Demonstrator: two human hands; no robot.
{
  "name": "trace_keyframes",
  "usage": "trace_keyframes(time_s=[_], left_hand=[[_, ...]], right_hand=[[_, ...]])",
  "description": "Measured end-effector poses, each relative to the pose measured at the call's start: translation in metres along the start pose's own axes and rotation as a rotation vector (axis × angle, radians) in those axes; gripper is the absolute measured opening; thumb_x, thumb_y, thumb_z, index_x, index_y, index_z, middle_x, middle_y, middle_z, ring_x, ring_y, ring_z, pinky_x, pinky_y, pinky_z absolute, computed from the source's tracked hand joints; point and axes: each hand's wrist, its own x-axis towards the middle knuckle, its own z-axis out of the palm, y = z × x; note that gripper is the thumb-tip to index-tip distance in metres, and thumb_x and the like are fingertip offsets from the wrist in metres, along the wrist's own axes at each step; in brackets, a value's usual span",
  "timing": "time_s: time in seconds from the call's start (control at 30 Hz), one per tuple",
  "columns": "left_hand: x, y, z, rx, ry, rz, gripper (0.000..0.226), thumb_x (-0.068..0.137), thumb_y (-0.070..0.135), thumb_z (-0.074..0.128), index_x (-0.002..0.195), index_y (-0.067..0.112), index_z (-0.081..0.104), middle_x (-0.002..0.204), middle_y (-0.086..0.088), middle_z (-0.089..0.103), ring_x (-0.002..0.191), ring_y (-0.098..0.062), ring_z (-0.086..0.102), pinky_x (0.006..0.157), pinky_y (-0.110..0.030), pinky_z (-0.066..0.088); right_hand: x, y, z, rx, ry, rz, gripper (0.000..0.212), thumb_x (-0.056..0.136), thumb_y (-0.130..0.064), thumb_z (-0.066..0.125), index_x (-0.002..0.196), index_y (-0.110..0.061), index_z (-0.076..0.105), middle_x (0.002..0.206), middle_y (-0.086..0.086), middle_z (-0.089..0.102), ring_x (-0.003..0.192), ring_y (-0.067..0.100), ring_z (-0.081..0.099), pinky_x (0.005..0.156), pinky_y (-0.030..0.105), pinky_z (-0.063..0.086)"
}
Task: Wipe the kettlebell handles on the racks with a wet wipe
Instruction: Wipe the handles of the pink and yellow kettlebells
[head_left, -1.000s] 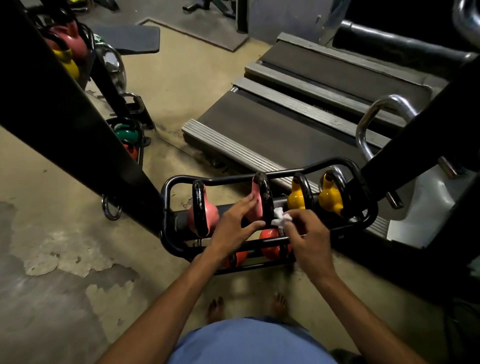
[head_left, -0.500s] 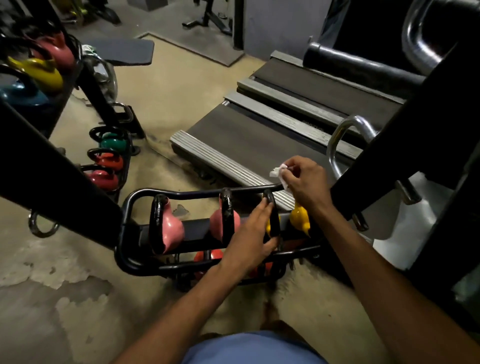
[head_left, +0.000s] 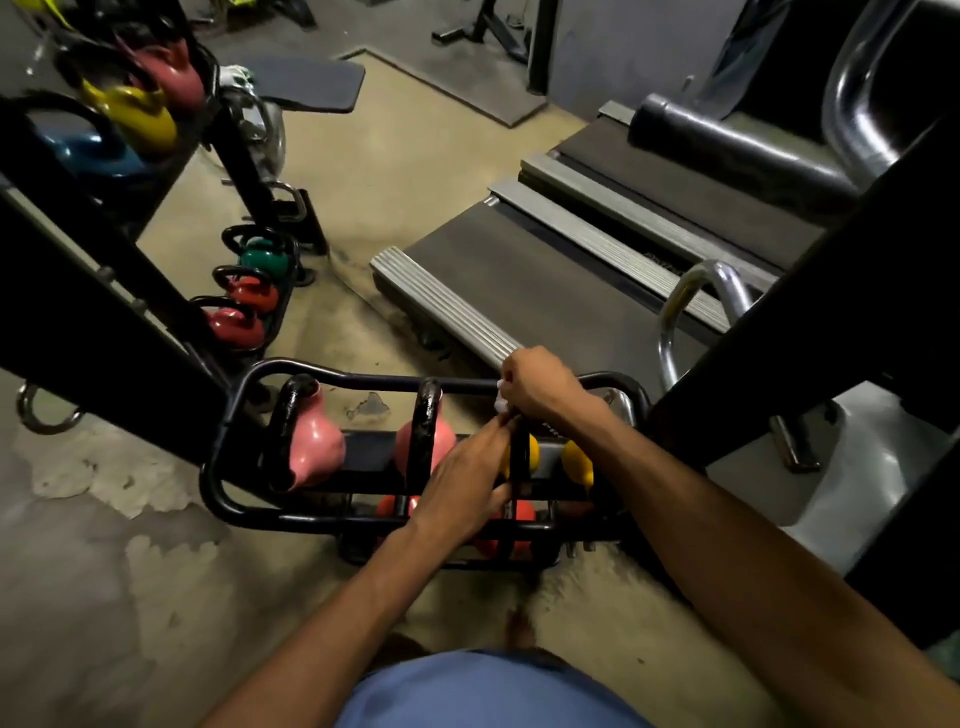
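A low black rack (head_left: 228, 499) holds two pink kettlebells (head_left: 314, 449) (head_left: 426, 436) and two yellow ones (head_left: 530, 454) (head_left: 579, 460), with red ones on the shelf below. My right hand (head_left: 540, 387) is closed on a white wet wipe (head_left: 501, 402) pressed at the top of the first yellow kettlebell's black handle (head_left: 518, 457). My left hand (head_left: 467, 483) grips that same handle lower down, fingers wrapped around it. Most of the wipe is hidden inside my right fist.
A second rack at the left carries green (head_left: 262, 260) and red (head_left: 236, 325) kettlebells low down, and pink, yellow and blue ones up high (head_left: 135, 114). Two treadmills (head_left: 545, 291) lie behind the rack. Black frame beams (head_left: 104, 322) (head_left: 810, 332) cross on both sides.
My right hand has come down with the wipe from above the rack onto the top of the yellow kettlebell's handle. My left hand stays on that handle. The view shifted slightly.
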Motion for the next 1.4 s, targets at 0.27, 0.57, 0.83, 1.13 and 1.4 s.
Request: trace_keyframes(time_s=[0.27,0.57,0.83,1.13,1.4], left_hand=[[0.002,-0.007,0.003,0.159,-0.045,0.041,0.095,0.087,0.021,0.078,0.163,0.02,0.021,0.158,-0.001,0.037,0.121,-0.025,0.057,0.102,-0.037,0.048],[0.007,-0.008,0.004,0.254,-0.017,0.093,0.092,0.081,0.017,0.083,0.157,0.015,0.031,0.145,-0.004,0.046,0.114,-0.022,0.057,0.098,-0.033,0.049],[0.008,-0.005,0.003,0.305,0.029,0.11,0.071,0.073,0.016,0.087,0.136,0.013,0.054,0.129,-0.005,0.055,0.104,-0.022,0.058,0.093,-0.033,0.05],[0.005,-0.003,0.004,0.317,0.032,0.093,0.066,0.078,0.019,0.086,0.136,0.012,0.055,0.131,-0.006,0.057,0.11,-0.023,0.057,0.102,-0.036,0.049],[0.005,0.0,0.0,0.324,0.006,0.08,0.084,0.077,0.023,0.087,0.149,0.008,0.047,0.151,-0.01,0.051,0.123,-0.027,0.059,0.11,-0.038,0.045]], right_hand=[[0.017,0.001,-0.011,-0.081,-0.185,-0.044,0.019,0.094,-0.03,0.067,0.086,-0.014,0.073,0.085,0.006,0.07,0.08,0.024,0.066,0.072,0.038,0.056],[0.024,0.002,-0.007,-0.076,-0.22,-0.016,0.023,0.094,-0.035,0.069,0.088,-0.014,0.077,0.083,0.006,0.071,0.081,0.024,0.068,0.077,0.042,0.059],[0.02,-0.001,0.003,-0.136,-0.17,-0.008,0.022,0.091,-0.036,0.07,0.092,-0.015,0.076,0.087,0.005,0.071,0.083,0.026,0.068,0.074,0.041,0.061],[0.03,-0.003,0.0,-0.102,-0.337,-0.028,0.022,0.086,-0.035,0.078,0.086,-0.014,0.075,0.089,0.01,0.074,0.086,0.027,0.069,0.081,0.044,0.058],[0.006,0.017,0.028,0.225,0.138,0.292,0.03,0.086,-0.034,0.065,0.076,-0.008,0.073,0.075,0.014,0.071,0.074,0.033,0.067,0.065,0.037,0.055]])
